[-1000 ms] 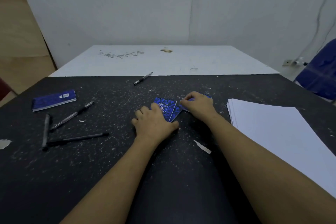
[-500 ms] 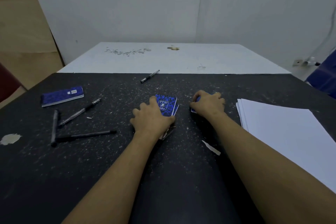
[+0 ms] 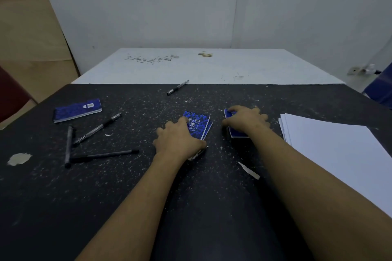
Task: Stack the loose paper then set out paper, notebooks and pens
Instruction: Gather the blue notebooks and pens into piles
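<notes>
- Left hand is gripping notebook stack; right hand is curling round single notebook.
- Pens and spare notebook are lying left; paper pile right.
- Speckled black table is sitting before white wall.

Black table: near middle open, save one paper scrap. Left: three splayed pens, blue notebook behind. Right: paper stack. Centre: narrow gap between centre-left notebooks and centre-right notebook. Far edge: lone pen.
</notes>
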